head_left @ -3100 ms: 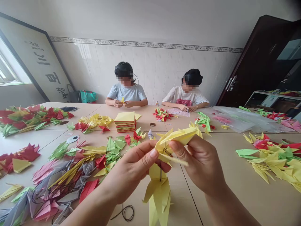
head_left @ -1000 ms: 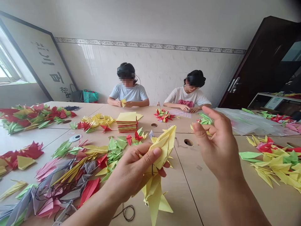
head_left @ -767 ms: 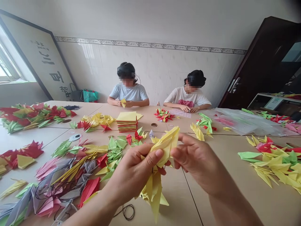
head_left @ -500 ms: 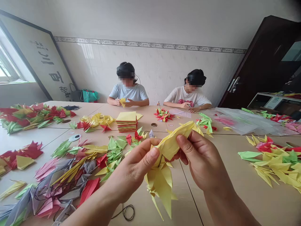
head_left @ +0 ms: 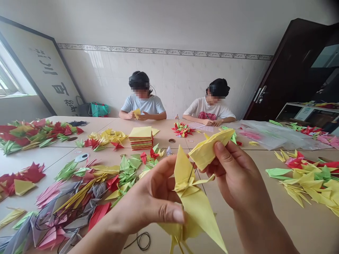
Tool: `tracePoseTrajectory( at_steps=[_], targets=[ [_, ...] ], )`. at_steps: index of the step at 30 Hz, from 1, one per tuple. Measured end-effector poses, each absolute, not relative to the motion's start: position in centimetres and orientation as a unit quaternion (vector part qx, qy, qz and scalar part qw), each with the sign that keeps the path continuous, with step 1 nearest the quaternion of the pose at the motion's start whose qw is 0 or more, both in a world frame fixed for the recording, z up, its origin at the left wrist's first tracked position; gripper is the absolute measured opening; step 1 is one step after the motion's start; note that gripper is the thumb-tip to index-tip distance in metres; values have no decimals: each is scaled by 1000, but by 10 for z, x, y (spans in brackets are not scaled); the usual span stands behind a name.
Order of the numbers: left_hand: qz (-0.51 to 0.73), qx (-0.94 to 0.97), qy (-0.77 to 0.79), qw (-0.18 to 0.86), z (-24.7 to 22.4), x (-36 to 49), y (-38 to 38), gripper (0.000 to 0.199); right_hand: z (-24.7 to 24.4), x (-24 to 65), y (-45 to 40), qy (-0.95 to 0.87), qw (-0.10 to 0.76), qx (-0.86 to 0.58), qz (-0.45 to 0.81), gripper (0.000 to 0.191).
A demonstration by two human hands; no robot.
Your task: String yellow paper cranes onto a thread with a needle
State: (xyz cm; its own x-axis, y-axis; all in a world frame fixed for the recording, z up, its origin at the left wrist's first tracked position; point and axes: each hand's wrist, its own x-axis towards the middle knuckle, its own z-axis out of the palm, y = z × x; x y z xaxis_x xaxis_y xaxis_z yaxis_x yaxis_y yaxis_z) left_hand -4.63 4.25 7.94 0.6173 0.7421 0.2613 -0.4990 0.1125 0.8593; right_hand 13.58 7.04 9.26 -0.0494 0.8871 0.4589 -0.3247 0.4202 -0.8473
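Both my hands are raised over the bench (head_left: 246, 220), out in front of the camera, forearms angling in from the lower corners. My right hand (head_left: 235, 173) is the higher of the two, clenched in a pinch on the upper crane (head_left: 208, 152), thumb flat on its near face and fingers curled in behind, its folded yellow paper pointing up and to the right. A black string (head_left: 191, 173) drops from that crane into the lower crane (head_left: 199, 204), which sits at the centre, wings spread, one point up and another slanting down to the right. And here's my left hand (head_left: 156, 197), lower and opened into a loose C around the lower crane's left side, thumb stretched across in front, fingers bent upward and behind; I can't tell whether it truly grips or just steadies. Below my left wrist, a loop of cord (head_left: 143, 241) lies on the bench. Off to the left there's a heap of pink, grey and yellow folded paper (head_left: 71, 204), and beyond my hands stands the paper stack (head_left: 141, 137). Across the bench, one person (head_left: 143, 104) holds a yellow piece (head_left: 137, 113), while another person (head_left: 209, 107) leans over patterned sheets (head_left: 201, 126).
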Motion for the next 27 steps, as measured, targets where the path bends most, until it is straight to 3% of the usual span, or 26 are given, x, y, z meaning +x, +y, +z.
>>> tracePoseTrajectory(
  at_steps=[5, 13, 21, 24, 27],
  targets=[
    [481, 500, 198, 692, 77, -46, 45, 20, 94, 139, 64, -604, 631, -269, 406, 14],
    [465, 537, 303, 635, 74, -47, 43, 17, 104, 142, 52, -731, 540, -339, 245, 10],
    [461, 570, 332, 593, 78, -45, 40, 17, 102, 140, 52, -735, 467, -355, 341, 17],
    [480, 572, 355, 563, 79, -44, 39, 20, 101, 138, 54, -701, 452, -318, 450, 12],
    [506, 553, 350, 562, 82, -45, 39, 23, 100, 140, 59, -652, 423, -288, 560, 44]
  ],
)
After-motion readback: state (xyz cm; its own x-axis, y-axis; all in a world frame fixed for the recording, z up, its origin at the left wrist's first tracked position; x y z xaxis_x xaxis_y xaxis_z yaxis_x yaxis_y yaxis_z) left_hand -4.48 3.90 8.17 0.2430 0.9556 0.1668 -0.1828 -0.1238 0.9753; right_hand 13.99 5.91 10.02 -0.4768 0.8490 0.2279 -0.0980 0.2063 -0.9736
